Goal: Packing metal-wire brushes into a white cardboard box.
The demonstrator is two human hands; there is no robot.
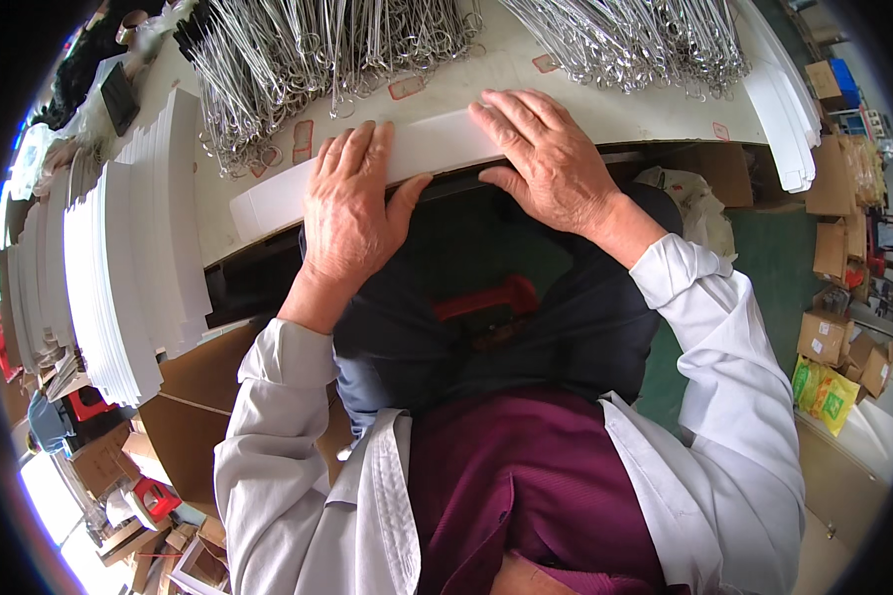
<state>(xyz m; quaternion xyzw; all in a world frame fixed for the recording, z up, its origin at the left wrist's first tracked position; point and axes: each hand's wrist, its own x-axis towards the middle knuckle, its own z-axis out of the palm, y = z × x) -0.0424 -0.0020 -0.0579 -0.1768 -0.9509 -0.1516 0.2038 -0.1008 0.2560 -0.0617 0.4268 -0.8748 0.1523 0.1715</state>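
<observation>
A long, narrow white cardboard box (437,145) lies along the near edge of the table in front of me. My left hand (352,198) rests flat over its left part, fingers stretched forward and thumb pointing right. Over the box's right end lies my right hand (546,164), its fingers extended and its thumb toward the near edge. Neither hand is wrapped round anything. Beyond them, thin metal skewers with ringed ends (367,40) lie in a big heap. A second heap of the same skewers (635,45) is at the far right.
Stacked white narrow boxes (109,268) stand at the table's left, with more white strips (784,109) at its right edge. Small red-printed slips (303,141) lie on the tabletop. Cardboard cartons (824,337) and a yellow-green bag (824,395) are off to the right; a red stool (156,498) is lower left.
</observation>
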